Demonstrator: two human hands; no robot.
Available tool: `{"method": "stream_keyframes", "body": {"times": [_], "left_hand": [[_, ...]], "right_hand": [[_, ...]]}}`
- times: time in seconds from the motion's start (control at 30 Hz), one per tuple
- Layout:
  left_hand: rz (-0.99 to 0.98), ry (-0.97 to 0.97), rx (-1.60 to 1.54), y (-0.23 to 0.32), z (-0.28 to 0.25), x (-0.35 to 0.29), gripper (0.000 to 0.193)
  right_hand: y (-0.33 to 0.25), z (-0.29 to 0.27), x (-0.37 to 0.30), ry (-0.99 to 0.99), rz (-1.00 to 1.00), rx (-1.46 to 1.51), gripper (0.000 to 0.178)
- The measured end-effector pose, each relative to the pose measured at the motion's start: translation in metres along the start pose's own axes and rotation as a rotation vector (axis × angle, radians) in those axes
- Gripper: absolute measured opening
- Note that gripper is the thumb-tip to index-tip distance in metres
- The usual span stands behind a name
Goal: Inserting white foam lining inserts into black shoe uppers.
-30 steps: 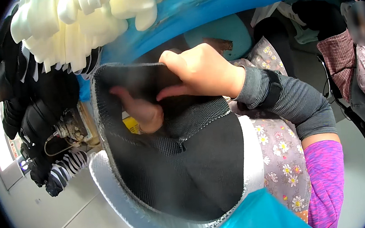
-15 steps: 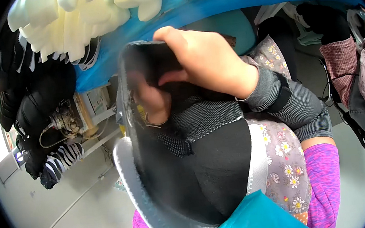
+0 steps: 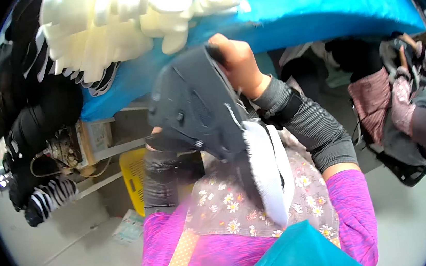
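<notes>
My right hand (image 3: 239, 65) is closed on the upper edge of a black shoe upper (image 3: 196, 101), which is tilted in front of my chest. Its outer face is turned up and shows raised patterns and small holes, blurred by motion. White edging (image 3: 270, 179) runs down its side near my apron. Only a bit of my left hand (image 3: 156, 130) shows at the upper's left edge. The fingers of that hand are hidden behind the upper.
Cream-white rounded pieces (image 3: 108, 29) lie stacked on a blue-covered table (image 3: 313, 3). Black uppers (image 3: 46, 106) hang at the left above a shelf. A yellow basket (image 3: 134, 180) stands beside my left arm. At the right sits another person (image 3: 419, 116), working with their hands.
The shoe upper has been turned over: its mesh-lined inside faced me before, now its outer face does. My left hand went from inside its opening to mostly hidden behind it.
</notes>
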State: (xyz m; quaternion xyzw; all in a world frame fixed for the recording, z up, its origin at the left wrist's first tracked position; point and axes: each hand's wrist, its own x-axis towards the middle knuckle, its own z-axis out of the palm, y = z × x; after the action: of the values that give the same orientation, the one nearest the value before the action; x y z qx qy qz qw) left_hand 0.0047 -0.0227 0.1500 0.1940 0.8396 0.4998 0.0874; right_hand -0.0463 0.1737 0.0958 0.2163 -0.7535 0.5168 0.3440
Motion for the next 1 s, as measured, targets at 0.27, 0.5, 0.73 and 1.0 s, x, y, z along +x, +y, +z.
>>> {"method": "stream_keyframes", "body": {"times": [0.27, 0.5, 0.73, 1.0], "left_hand": [[0.075, -0.225, -0.253, -0.030, 0.013, 0.012, 0.056], [0.187, -0.027, -0.121, -0.022, 0.041, 0.008, 0.074], [0.064, 0.097, 0.075, 0.007, 0.069, 0.000, 0.052], [0.071, -0.127, -0.431, -0.021, 0.064, 0.018, 0.034]], "right_hand": [[-0.022, -0.038, 0.023, -0.358, 0.408, 0.384, 0.022], [-0.012, -0.048, 0.017, -0.260, 0.117, 0.478, 0.031], [0.002, -0.051, 0.009, -0.202, 0.224, 0.712, 0.029], [-0.005, -0.088, 0.023, -0.406, 0.105, 0.492, 0.028]]}}
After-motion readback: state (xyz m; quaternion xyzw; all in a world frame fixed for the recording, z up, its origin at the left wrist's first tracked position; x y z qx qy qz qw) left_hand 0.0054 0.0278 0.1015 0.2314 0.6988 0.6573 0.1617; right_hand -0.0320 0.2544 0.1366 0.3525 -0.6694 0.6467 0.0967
